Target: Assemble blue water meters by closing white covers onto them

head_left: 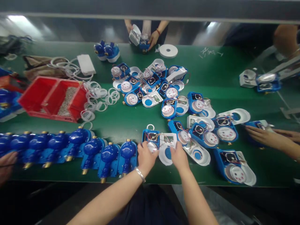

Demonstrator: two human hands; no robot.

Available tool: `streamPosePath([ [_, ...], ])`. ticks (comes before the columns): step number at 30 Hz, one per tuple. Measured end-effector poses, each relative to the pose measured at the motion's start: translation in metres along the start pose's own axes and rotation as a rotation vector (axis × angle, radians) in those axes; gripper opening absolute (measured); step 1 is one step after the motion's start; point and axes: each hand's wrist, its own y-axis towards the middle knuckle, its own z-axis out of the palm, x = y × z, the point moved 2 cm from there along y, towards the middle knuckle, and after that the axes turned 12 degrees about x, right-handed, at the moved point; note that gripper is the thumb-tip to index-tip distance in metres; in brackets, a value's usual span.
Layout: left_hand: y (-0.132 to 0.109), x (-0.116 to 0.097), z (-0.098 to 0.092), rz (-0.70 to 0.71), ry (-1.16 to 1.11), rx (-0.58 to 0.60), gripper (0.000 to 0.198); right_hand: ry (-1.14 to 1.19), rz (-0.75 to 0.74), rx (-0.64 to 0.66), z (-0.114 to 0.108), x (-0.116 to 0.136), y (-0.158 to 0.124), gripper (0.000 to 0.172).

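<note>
My left hand [147,159] is wrapped round a blue water meter [151,136] near the table's front edge. The meter lies face up, with wires and a dark compartment at its far end. Beside it is a white meter cover [165,157] with a round opening, through which a blue disc shape shows. My right hand [180,156] grips the right edge of that cover, its thumb on the front. Thin wires run between the meter and the cover. A small white ring [150,127] lies just beyond the meter.
Blue meters lie face down in a row [81,142] on the left. Opened meters [172,92] with covers crowd the middle and right. A red bin [65,100] and white rings [96,93] are at left. Co-workers' hands [153,39] work opposite and on the right [267,136].
</note>
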Motion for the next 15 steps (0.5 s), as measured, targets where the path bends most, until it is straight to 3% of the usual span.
streamPosePath([
  [3, -0.011, 0.003, -0.004, 0.06, -0.037, 0.102, 0.05, 0.043, -0.003, 0.071, 0.014, -0.028, -0.004, 0.042],
  [5, -0.007, 0.005, -0.024, 0.143, -0.035, 0.141, 0.045, 0.089, -0.005, 0.085, 0.024, -0.045, -0.001, 0.049],
  [8, 0.023, 0.02, -0.086, 0.233, 0.059, 0.014, 0.037, 0.114, 0.026, 0.102, 0.037, -0.062, 0.003, 0.059],
  [11, 0.071, 0.049, -0.164, 0.033, 0.163, -0.179, 0.024, 0.114, 0.056, 0.069, 0.043, -0.07, 0.004, 0.069],
  [12, 0.086, 0.058, -0.186, -0.012, 0.154, -0.192, 0.021, 0.121, 0.066, 0.045, 0.043, -0.072, 0.004, 0.073],
  [15, 0.119, 0.073, -0.222, -0.014, 0.094, -0.185, 0.027, 0.164, 0.092, 0.011, 0.04, -0.075, -0.001, 0.078],
])
